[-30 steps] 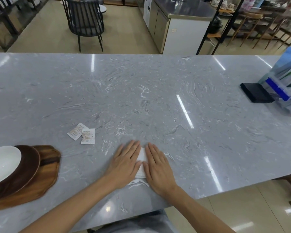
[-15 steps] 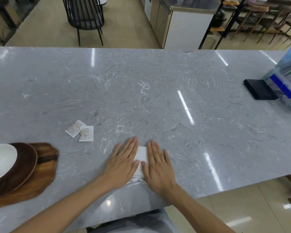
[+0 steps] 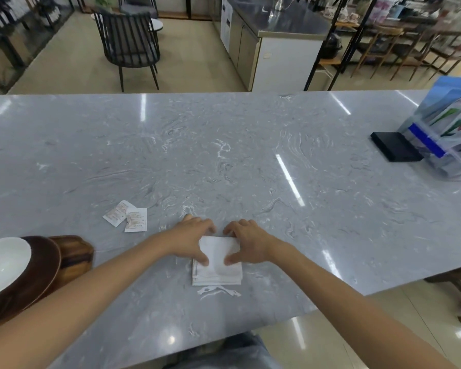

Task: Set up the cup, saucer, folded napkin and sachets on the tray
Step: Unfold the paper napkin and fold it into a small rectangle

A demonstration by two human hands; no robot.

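**Napkin pinched at its far edge, tray waiting at the left**

Folded white cloth napkin point(image 3: 217, 262) lying flat on the grey marble table point(image 3: 250, 169), near the front edge and square to the body. Left hand point(image 3: 190, 235) and right hand point(image 3: 248, 242) set either side of its far end, fingers curled down over the far edge, thumbs pressed on the top face; each grip partly closed and pinching the cloth. Placed symmetrically, probably so the layers stay aligned, either for one more fold or for a lift without the stack fanning open.

Two small white paper sachets point(image 3: 127, 219) overlapping on the table just left and beyond the left hand, within easy reach, not yet on the tray. Brown wooden tray point(image 3: 75, 255) at the near left, carrying a dark brown round saucer point(image 3: 41, 272) with a white round dish point(image 3: 3, 262) on it; whether this is the cup cannot be told.

Far right, well clear of the work: a flat black box point(image 3: 394, 146) beside a clear plastic brochure holder point(image 3: 447, 134).

Judged stage: napkin nearly ready, its transfer and the sachets outstanding.
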